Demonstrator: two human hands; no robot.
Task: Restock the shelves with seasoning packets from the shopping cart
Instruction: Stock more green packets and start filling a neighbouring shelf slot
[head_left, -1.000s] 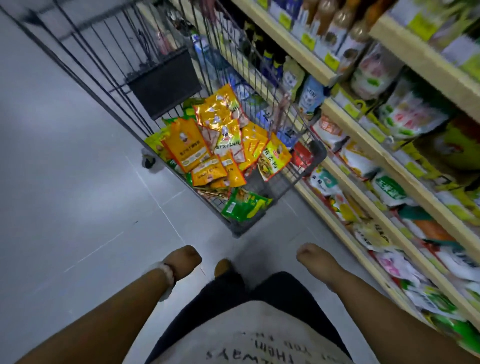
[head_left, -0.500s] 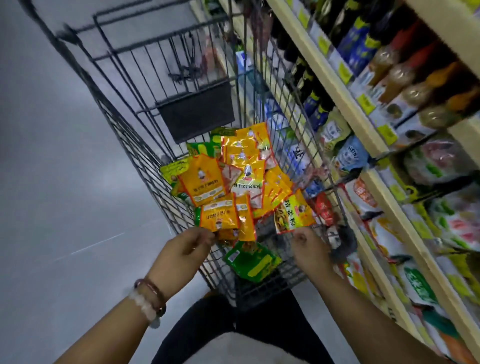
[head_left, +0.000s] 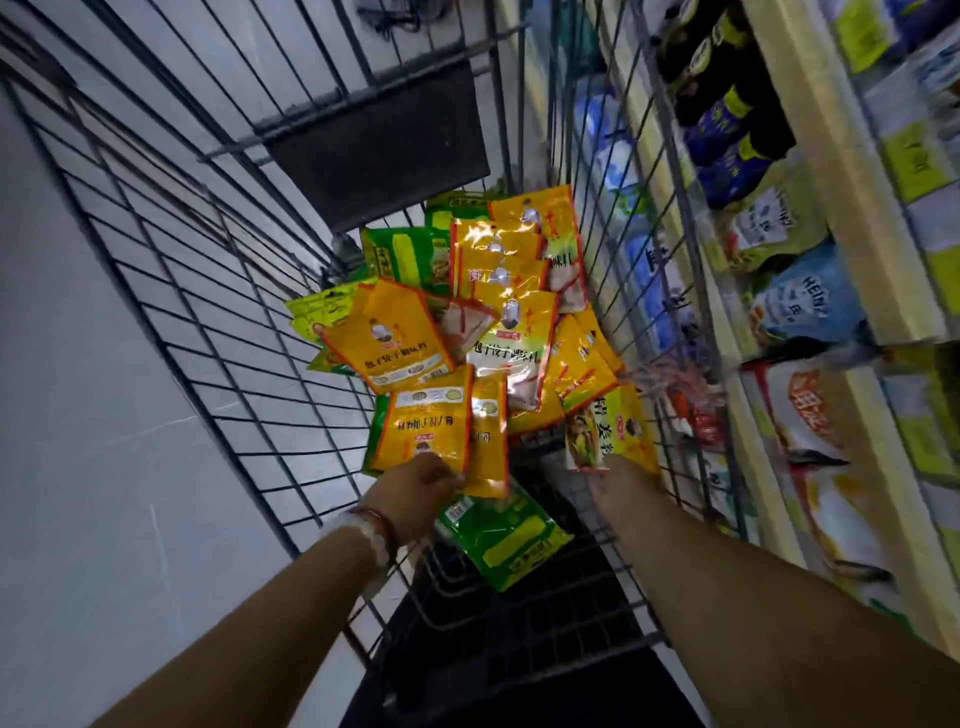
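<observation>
Your left hand sits at the near short edge of an orange seasoning packet inside the shopping cart, fingers apparently touching it; whether they pinch it, you cannot tell. The packet's long axis runs straight away from that hand, toward the cart's far wall. Your right hand is mostly hidden under a yellow packet (grip unclear) by the cart's shelf-side wall. The left looks nearer a clean lift.

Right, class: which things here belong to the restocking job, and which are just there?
Part of the job: shopping cart; orange seasoning packets; green packet; left hand on an orange packet; right hand; shelves.
Just there: dark bottles; Heinz pouch; bracelet.
</observation>
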